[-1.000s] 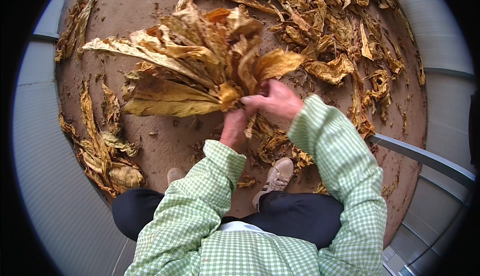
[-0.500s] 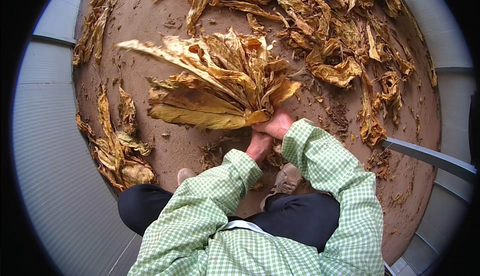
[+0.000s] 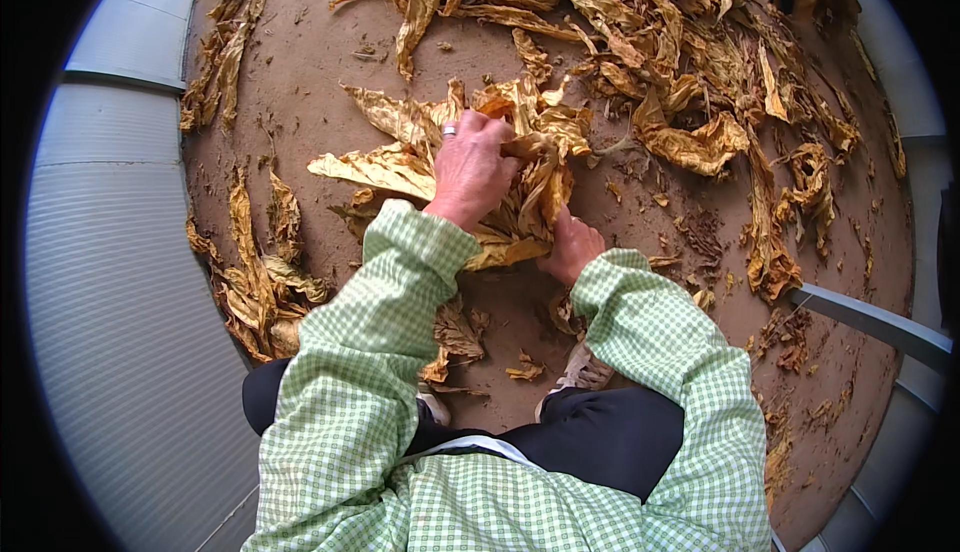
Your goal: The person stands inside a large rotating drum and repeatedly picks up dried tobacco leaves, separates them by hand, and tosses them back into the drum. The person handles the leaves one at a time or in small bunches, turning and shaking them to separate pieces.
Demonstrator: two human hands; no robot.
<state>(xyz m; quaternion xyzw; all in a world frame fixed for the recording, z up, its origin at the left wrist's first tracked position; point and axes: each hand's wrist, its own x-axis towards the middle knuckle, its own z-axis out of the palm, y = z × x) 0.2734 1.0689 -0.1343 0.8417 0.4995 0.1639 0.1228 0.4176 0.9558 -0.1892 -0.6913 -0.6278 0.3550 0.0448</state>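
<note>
Between the left grip (image 3: 474, 166) and right grip (image 3: 574, 246) lies the leaf bundle (image 3: 527, 204), the right clasping its base, the left atop, closure unclear. Likely light and brittle, it's best held by that base.

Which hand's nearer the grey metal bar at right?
Right. The right hand, at the lower right of the golden-brown dried leaf bundle, is left of the grey metal bar; the left hand, atop the bundle, is farther left.

Probably a farm shed: earthen floor (image 3: 300, 72), ribbed side panels (image 3: 105, 282) (pale grey), dried leaves (image 3: 700, 142) all around.
</note>
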